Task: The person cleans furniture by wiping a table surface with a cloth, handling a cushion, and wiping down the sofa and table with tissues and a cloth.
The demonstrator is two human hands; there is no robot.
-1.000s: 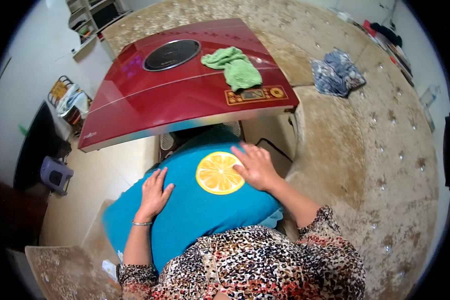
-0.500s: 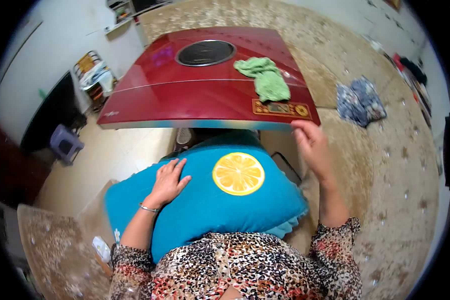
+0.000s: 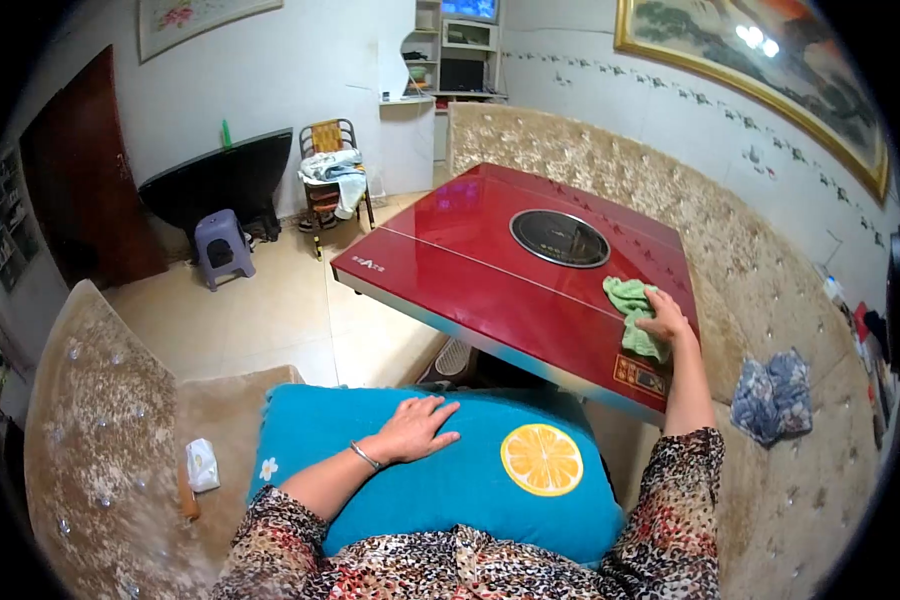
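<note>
Red worktop [image 3: 450, 228] is seen right of centre in the frame. Near its right edge, the green cloth [image 3: 627, 295] is touched by the right hand [image 3: 668, 318]; whether fingers grip cannot be told. By sideways push, it could be dropped. The left hand [image 3: 414, 430] is laid loosely open on the cushion [image 3: 400, 500].

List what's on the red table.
Green cloth, right hand at its edge, black plate, control panel. Hidden: the surface under the cloth; part of the panel, behind the forearm.
</note>
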